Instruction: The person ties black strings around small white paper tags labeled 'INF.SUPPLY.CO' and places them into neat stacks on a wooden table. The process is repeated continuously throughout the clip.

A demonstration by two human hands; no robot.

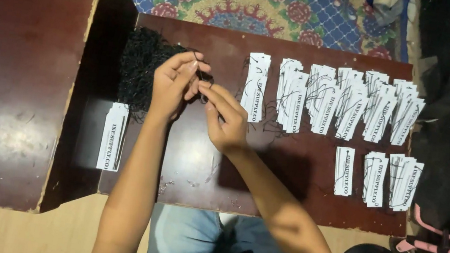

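While both hands meet over the low dark-red table (297,204), the left hand (175,82) and the right hand (226,118) pinch a thin black string (202,75) between their fingertips, just beside a tangled heap of black strings (141,65) at the table's left end. One stack of white paper tags (113,136) lies near the left forearm. Rows of threaded white tags (337,99) lie spread to the right, with three smaller piles (376,177) below them
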